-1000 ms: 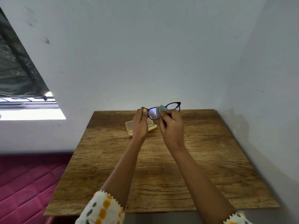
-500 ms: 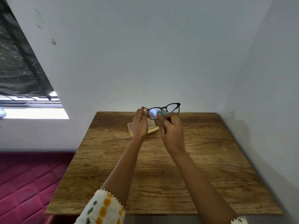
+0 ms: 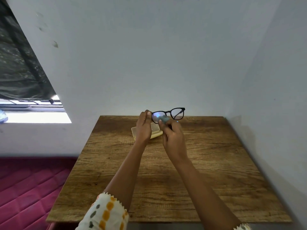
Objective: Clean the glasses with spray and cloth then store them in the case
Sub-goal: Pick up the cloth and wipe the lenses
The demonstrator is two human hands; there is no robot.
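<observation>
Since a second ago, the small pale blue-green cloth has been drawn from the upper rim of one lens down to its lower part, while the black-framed plastic glasses have been kept at much the same height above the far edge of the table. The glasses are held in the air, lenses upright and facing the person, in front of the white wall. Their outer left end is pinched between the thumb and curled fingers of the left hand. The cloth is gripped in the bent fingertips of the right hand and is pressed against the lens nearest the left hand; the other lens is left uncovered, and one folded temple can be seen through it. Behind and below the two hands, a pale yellow hard plastic case lies open on the square brown wood-grain table, partly hidden by the left hand. A white sleeve with orange and grey spots is seen on the left forearm. A quilted pink mattress lies to the left of the table.
</observation>
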